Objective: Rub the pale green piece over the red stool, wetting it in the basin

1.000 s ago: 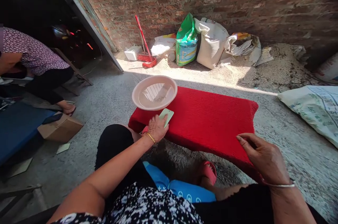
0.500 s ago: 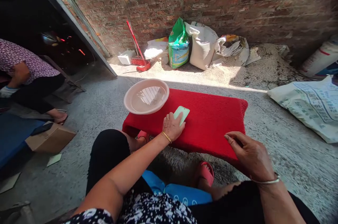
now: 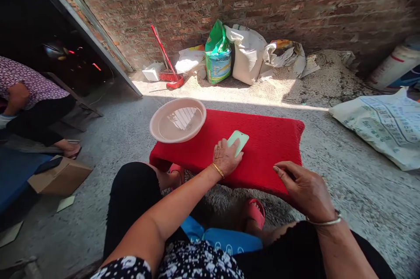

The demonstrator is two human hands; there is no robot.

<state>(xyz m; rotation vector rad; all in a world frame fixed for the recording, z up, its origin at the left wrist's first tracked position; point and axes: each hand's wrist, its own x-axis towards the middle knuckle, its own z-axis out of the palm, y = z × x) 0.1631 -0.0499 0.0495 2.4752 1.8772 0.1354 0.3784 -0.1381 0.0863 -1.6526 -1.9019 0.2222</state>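
Presently, left hand [image 3: 227, 157] grips pale-green slab [image 3: 242, 141] over red cloth [image 3: 269, 132]; right hand [image 3: 310, 190] pinched closed near edge.

The widest passage I can make out from my station runs over the far right part of the red cloth [image 3: 271, 134], beyond the right hand [image 3: 306, 191]. That hand bars the near right corner. The left hand [image 3: 226, 159] and its forearm cut across the near edge, so they would stop me sweeping low from left to right. Between the hands I have a strip of cloth to slip through. Far left, the basin [image 3: 173, 139] overlaps the cloth's end, its raised rim in my way. Past the right end, I get floor [image 3: 318, 147] up to the white sack [image 3: 382, 130].
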